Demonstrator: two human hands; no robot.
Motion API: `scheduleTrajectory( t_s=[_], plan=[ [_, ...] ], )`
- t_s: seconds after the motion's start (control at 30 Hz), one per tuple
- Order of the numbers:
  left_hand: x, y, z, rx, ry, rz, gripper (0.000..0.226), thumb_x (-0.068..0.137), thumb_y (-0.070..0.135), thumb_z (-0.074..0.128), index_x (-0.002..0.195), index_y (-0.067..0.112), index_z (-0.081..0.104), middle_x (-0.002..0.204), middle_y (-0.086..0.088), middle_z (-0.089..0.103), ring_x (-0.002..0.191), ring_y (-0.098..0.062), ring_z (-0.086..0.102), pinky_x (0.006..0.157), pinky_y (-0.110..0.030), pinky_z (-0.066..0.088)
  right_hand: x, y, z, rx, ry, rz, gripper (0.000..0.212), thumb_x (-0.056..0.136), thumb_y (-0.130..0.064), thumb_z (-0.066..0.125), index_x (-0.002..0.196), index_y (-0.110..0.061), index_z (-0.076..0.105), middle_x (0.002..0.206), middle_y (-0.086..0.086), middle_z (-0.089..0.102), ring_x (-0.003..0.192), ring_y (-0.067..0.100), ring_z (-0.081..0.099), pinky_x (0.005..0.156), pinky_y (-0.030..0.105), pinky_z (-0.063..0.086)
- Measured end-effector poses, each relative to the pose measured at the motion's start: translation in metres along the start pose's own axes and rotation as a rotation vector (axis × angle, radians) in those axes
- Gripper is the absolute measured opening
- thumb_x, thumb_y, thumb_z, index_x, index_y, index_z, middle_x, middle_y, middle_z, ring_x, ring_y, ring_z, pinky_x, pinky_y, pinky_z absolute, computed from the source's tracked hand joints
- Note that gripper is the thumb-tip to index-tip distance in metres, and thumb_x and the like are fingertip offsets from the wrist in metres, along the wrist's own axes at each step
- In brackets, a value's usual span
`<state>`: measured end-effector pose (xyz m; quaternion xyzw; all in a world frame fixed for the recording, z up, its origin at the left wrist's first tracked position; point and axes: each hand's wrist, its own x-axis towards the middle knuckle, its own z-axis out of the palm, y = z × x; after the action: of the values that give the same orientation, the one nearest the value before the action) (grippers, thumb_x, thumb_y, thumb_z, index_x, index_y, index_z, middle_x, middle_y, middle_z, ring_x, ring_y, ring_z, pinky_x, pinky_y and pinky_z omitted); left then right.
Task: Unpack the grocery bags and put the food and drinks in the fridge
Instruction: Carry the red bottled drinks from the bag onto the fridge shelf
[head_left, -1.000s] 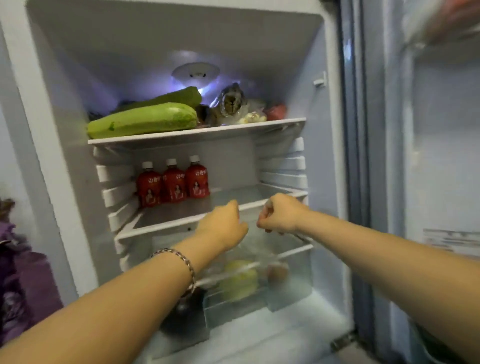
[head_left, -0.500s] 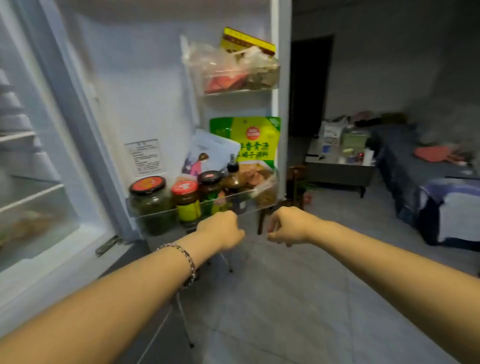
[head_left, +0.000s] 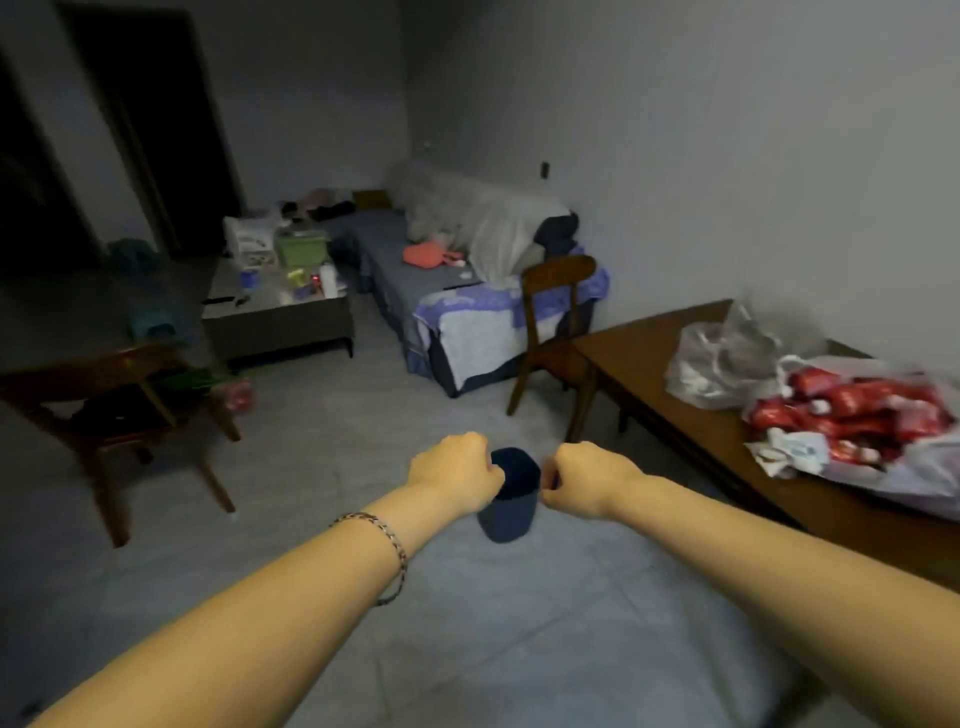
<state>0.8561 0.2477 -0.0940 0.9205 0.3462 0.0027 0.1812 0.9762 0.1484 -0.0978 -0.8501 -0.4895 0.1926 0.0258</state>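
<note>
Two plastic grocery bags lie on a brown wooden table (head_left: 675, 415) at the right. The nearer bag (head_left: 857, 415) holds several red packages with white caps; the farther bag (head_left: 722, 364) is crumpled and translucent, its contents unclear. My left hand (head_left: 457, 475) and my right hand (head_left: 592, 478) are stretched out side by side at mid-frame, both with fingers curled into fists and nothing in them. The fridge is out of view.
A dark blue bin (head_left: 511, 499) stands on the tiled floor beyond and between my fists. A wooden chair (head_left: 556, 312) stands at the table's far end, another chair (head_left: 114, 400) at the left. A low coffee table (head_left: 280, 317) and a covered sofa (head_left: 467, 280) stand farther back.
The view has swung right, from the fridge's shelves past its open door to the room with the table and bags. Both hands stay fisted, holding nothing.
</note>
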Motion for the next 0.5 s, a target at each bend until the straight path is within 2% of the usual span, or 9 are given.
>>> scheduleTrajectory(
  t_s=[0.17,0.37,0.5],
  plan=[
    [0.086,0.12,0.053,-0.016,-0.131,0.215,0.013,0.094,0.024,0.045,0.087,0.015,0.051,0.082,-0.003,0.054,0.09,-0.028,0.06,0.067,-0.031,0.042,0.005,0.161,-0.015,0.05,0.058,0.283,0.026,0.088,-0.023,0.054,0.105,-0.008,0.065,0.11,0.011,0.065,0.1,0.029,0.062,0.085,0.04,0.053],
    [0.19,0.234,0.106,0.05,-0.217,0.434,0.017,0.093,0.024,0.045,0.098,0.014,0.058,0.102,-0.006,0.063,0.095,-0.028,0.059,0.075,-0.031,0.044,0.018,0.31,-0.031,0.046,0.081,0.59,0.034,0.091,-0.027,0.051,0.12,-0.01,0.058,0.124,0.011,0.059,0.114,0.029,0.056,0.091,0.034,0.046],
    [0.261,0.31,0.131,-0.016,-0.274,0.555,0.013,0.091,0.022,0.046,0.088,0.017,0.057,0.099,-0.004,0.065,0.094,-0.026,0.06,0.074,-0.03,0.044,0.027,0.399,-0.047,0.096,0.129,0.799,0.03,0.094,-0.025,0.045,0.118,-0.011,0.057,0.121,0.009,0.059,0.111,0.027,0.057,0.088,0.032,0.045]
  ],
)
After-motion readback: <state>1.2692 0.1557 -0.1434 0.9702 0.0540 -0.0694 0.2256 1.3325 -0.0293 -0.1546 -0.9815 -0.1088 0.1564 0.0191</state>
